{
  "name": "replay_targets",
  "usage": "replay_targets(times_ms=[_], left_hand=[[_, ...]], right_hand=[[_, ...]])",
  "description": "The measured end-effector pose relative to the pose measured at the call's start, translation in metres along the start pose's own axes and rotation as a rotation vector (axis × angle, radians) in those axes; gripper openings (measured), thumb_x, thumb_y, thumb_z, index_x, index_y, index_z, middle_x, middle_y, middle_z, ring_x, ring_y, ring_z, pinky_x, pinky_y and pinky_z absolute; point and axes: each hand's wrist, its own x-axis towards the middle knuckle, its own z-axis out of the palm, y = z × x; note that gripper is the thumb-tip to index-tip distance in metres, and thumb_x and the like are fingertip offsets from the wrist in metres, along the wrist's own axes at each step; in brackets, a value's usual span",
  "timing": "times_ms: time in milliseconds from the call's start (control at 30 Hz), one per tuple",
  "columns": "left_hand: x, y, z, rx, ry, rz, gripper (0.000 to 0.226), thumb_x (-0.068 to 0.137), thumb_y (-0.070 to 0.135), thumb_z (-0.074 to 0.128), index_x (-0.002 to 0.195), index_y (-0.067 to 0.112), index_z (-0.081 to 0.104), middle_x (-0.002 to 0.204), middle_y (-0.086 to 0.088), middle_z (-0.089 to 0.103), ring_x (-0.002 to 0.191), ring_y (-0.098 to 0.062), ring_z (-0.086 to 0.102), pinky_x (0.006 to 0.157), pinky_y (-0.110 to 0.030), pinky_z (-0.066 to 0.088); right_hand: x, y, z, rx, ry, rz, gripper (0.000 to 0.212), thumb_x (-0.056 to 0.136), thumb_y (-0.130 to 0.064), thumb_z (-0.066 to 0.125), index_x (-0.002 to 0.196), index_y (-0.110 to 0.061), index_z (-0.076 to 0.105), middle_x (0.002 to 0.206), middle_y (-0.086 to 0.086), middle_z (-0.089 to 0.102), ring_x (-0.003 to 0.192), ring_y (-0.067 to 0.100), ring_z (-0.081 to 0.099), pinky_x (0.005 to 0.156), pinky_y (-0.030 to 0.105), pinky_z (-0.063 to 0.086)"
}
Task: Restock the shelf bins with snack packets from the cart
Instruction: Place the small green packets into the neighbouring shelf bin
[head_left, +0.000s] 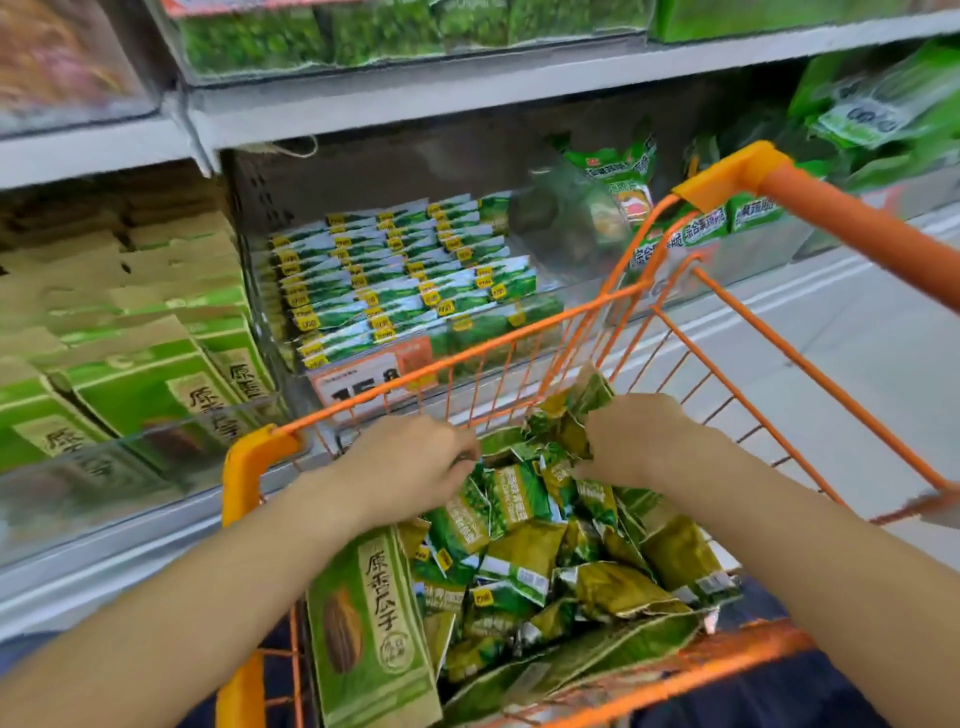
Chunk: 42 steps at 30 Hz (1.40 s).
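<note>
An orange wire cart (244, 467) holds a heap of small green and gold snack packets (524, 561) and one tall green bag with brown lettering (371, 629) at its left side. Both of my hands reach into the heap. My left hand (410, 467) has its fingers curled down onto packets near the cart's far rim. My right hand (639, 436) grips a bunch of packets (566, 415), lifting them slightly above the pile. Straight ahead, a clear shelf bin (405, 280) is filled with neat rows of green and white packets.
To the left, a bin holds tall green and brown bags (135, 374). Right of the middle bin stand green packets (618, 176) with a red logo. A price tag (374, 374) hangs on the bin front. The upper shelf (415, 98) carries more green goods. Pale floor lies at right.
</note>
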Motion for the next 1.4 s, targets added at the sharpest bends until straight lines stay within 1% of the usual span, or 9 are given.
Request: replay_targets(times_ms=[67,267,433,633,800,900,1067,1300,1400], left_hand=[[0.001,-0.001,0.0,-0.018,0.003,0.0,0.027,0.101,0.032,0.041,0.119,0.028,0.061,0.109,0.006,0.069,0.096,-0.015,0.064,0.072,-0.03,0.051],[-0.002,0.001,-0.009,-0.287,0.064,-0.055,0.028,0.099,0.041,0.046,0.116,0.028,0.064,0.096,0.01,0.069,0.085,-0.007,0.063,0.07,-0.027,0.05],[-0.007,0.01,-0.032,-1.106,0.162,-0.117,0.029,0.081,0.059,0.065,0.099,0.036,0.067,0.095,0.021,0.071,0.091,-0.002,0.067,0.084,-0.027,0.053],[-0.005,0.012,-0.047,-1.474,0.317,-0.281,0.006,0.084,0.02,0.067,0.087,0.015,0.064,0.062,0.006,0.069,0.063,-0.004,0.066,0.067,-0.019,0.056],[0.009,0.01,-0.044,-1.397,0.492,-0.327,0.018,0.083,0.036,0.073,0.08,0.019,0.067,0.078,-0.011,0.065,0.08,-0.028,0.063,0.08,-0.047,0.055],[0.016,0.009,-0.04,-1.405,0.497,-0.358,0.044,0.084,0.039,0.07,0.098,0.0,0.055,0.095,-0.01,0.052,0.088,-0.044,0.063,0.066,-0.045,0.06],[0.034,0.01,-0.064,-1.342,0.606,-0.36,0.018,0.093,0.021,0.059,0.106,0.008,0.06,0.1,-0.01,0.068,0.067,-0.019,0.071,0.042,-0.022,0.048],[0.164,-0.051,-0.102,-1.014,0.677,-0.426,0.014,0.094,0.016,0.058,0.108,0.013,0.06,0.102,-0.008,0.066,0.088,-0.021,0.065,0.078,-0.035,0.059],[0.22,-0.073,-0.106,-0.537,0.549,-0.56,0.041,0.092,0.031,0.058,0.129,0.015,0.055,0.125,-0.014,0.062,0.113,-0.032,0.059,0.093,-0.036,0.048]], right_hand=[[0.004,0.003,0.013,0.181,-0.096,0.018,0.038,0.094,-0.044,0.055,0.074,-0.012,0.053,0.067,0.0,0.057,0.063,0.016,0.056,0.057,0.026,0.045],[-0.017,0.023,-0.031,0.499,0.058,-0.109,0.036,0.092,-0.026,0.063,0.062,-0.01,0.05,0.06,0.001,0.065,0.066,0.016,0.067,0.064,0.027,0.052],[-0.028,0.009,-0.038,1.421,0.13,-0.307,0.018,0.089,-0.017,0.065,0.102,-0.005,0.061,0.076,-0.002,0.069,0.076,0.016,0.073,0.069,0.023,0.059],[-0.018,-0.006,-0.024,1.743,0.112,-0.337,0.043,0.074,-0.034,0.066,0.105,-0.005,0.065,0.093,0.006,0.075,0.083,0.019,0.073,0.07,0.023,0.057],[-0.01,0.009,-0.043,1.856,0.623,-0.117,0.026,0.092,-0.033,0.057,0.085,-0.011,0.069,0.074,0.0,0.073,0.07,0.012,0.069,0.062,0.023,0.056],[0.019,0.027,-0.053,1.462,0.961,0.007,0.018,0.096,-0.024,0.053,0.093,-0.016,0.069,0.087,-0.001,0.071,0.088,0.015,0.065,0.076,0.032,0.05],[0.079,0.027,-0.023,0.474,0.901,-0.05,0.05,0.099,-0.039,0.027,0.107,-0.01,0.067,0.103,0.01,0.068,0.106,0.03,0.058,0.102,0.04,0.032],[0.096,0.026,-0.014,0.427,1.145,0.02,0.043,0.093,-0.03,0.033,0.081,-0.012,0.07,0.074,0.006,0.067,0.075,0.028,0.062,0.096,0.039,0.034],[0.097,0.024,-0.014,0.45,1.149,0.022,0.044,0.092,-0.029,0.033,0.08,-0.011,0.071,0.074,0.008,0.067,0.075,0.029,0.062,0.098,0.039,0.033]])
